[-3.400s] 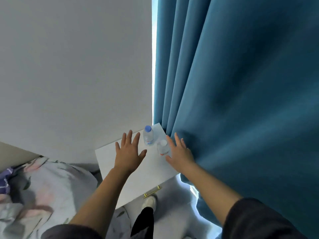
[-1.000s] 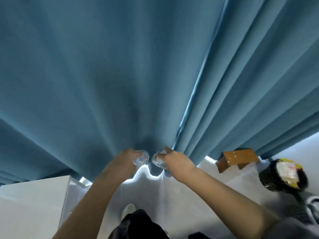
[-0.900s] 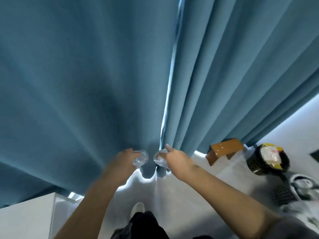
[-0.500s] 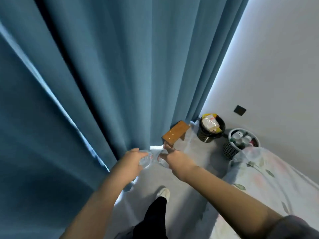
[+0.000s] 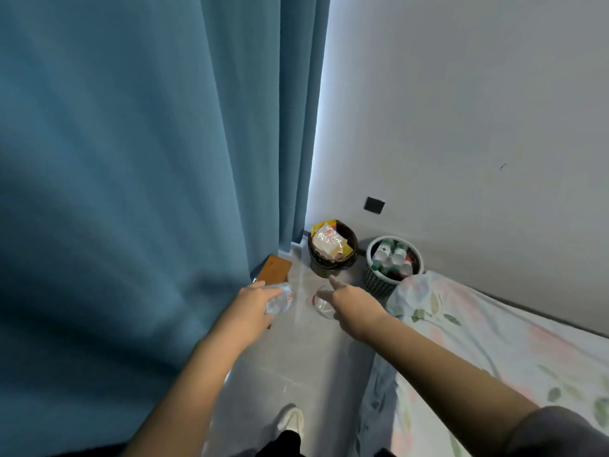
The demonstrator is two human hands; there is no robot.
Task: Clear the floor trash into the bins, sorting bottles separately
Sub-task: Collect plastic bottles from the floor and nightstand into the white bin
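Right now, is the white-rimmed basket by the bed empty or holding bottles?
Holding bottles: the white-rimmed basket shows several bottles packed inside, filling much of its opening.

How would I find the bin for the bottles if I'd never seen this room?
Look to the corner where the blue curtain meets the white wall. Two bins stand there; the bottle bin is the one nearer the flowery bed. It has a white rim and bottles inside, while the black bin holds wrappers.
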